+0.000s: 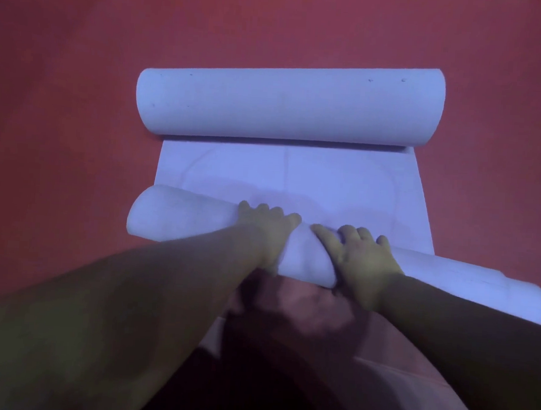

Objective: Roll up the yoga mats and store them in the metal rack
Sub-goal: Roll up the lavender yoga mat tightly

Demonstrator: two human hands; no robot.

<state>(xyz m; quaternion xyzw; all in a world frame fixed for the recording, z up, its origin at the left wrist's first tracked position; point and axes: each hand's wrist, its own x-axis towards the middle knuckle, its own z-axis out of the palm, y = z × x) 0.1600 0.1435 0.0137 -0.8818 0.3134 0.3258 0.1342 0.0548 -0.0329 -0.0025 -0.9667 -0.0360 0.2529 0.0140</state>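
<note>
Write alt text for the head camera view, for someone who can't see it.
Two bare hands, left hand and right hand, press side by side on the near roll of a pale mat on a red floor. A flat stretch of mat leads to a second, thicker roll beyond it.
</note>
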